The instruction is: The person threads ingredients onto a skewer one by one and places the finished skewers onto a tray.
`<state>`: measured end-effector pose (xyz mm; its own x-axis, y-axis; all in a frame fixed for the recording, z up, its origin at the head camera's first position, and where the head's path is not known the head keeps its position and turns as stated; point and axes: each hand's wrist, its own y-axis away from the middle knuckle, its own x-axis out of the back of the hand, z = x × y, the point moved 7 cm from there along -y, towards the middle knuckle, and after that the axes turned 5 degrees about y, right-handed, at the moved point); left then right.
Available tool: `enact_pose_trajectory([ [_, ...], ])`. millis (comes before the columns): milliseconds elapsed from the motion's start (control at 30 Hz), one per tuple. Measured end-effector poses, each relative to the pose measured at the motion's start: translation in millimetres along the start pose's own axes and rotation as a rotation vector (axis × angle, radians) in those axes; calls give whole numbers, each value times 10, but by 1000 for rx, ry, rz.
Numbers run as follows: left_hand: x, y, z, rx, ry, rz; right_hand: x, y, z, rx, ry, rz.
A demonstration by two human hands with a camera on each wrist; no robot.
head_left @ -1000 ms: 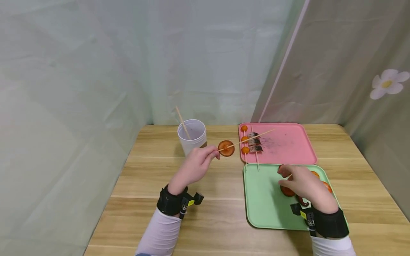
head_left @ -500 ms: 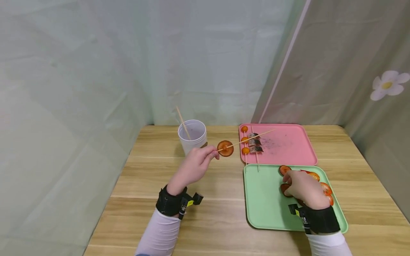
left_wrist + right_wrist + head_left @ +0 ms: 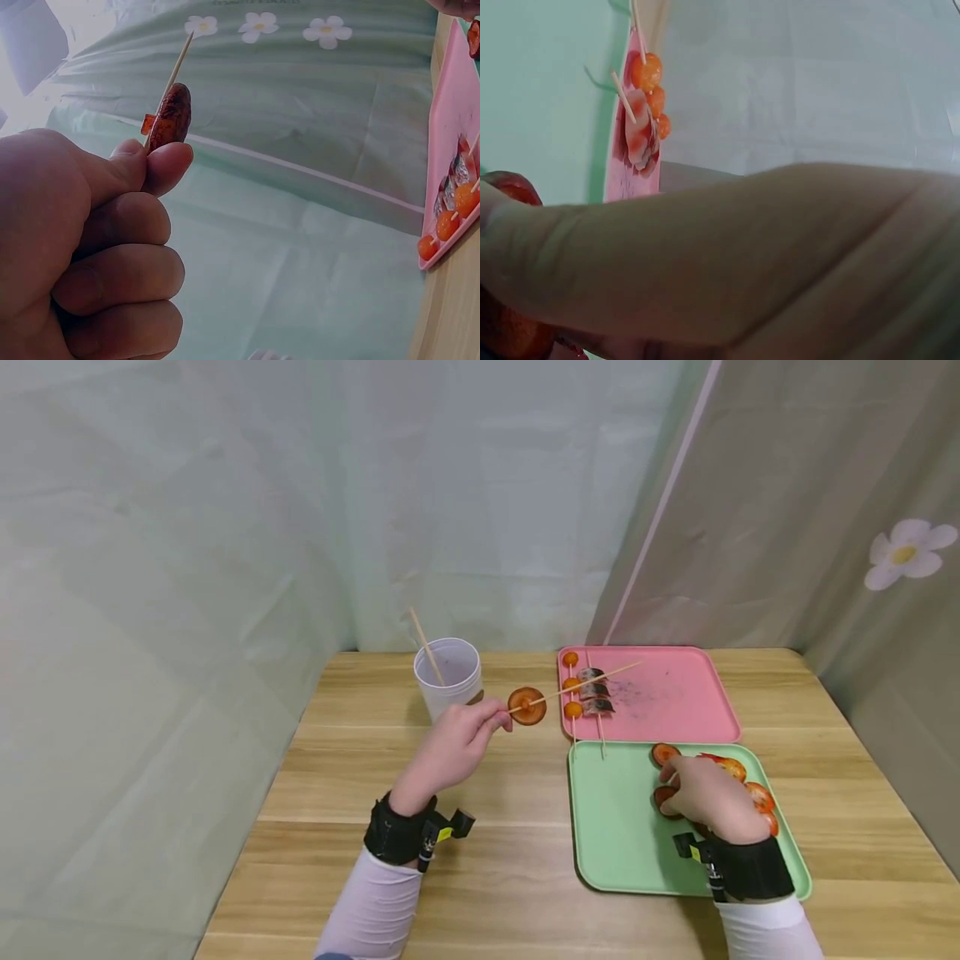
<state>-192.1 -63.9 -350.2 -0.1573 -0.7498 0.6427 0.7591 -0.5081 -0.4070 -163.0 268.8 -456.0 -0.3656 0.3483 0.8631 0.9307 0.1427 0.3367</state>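
My left hand pinches a thin wooden skewer near one end, between thumb and index finger. A round brown mushroom is threaded on it, close to the fingertips; the left wrist view shows the mushroom edge-on, with the bare skewer tip beyond. Over the green tray, my right hand has its thumb and fingers around another brown mushroom, partly hidden. A further mushroom lies just behind those fingers. Reddish-orange slices lie to the right, partly covered by the hand.
A pink tray behind the green one bears a skewer of orange balls and a skewer of grey-black fish-like pieces; both stick ends overhang the green tray. A white cup with a stick stands behind my left hand.
My right hand has lowered onto the green tray and closed its fingers about a mushroom, uncovering the one behind. The left hand, skewer and threaded mushroom stay almost still.
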Motion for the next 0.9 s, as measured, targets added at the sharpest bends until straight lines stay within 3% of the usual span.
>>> enact_pose_trajectory([
  [533,17,8,-7,10,-11,2,-30,12,-58,45,-33,-22],
  [700,15,9,-11,15,-16,2,-19,8,-62,105,-19,-19],
  [900,22,11,0,18,-11,-2,157,21,-153,231,-81,133],
])
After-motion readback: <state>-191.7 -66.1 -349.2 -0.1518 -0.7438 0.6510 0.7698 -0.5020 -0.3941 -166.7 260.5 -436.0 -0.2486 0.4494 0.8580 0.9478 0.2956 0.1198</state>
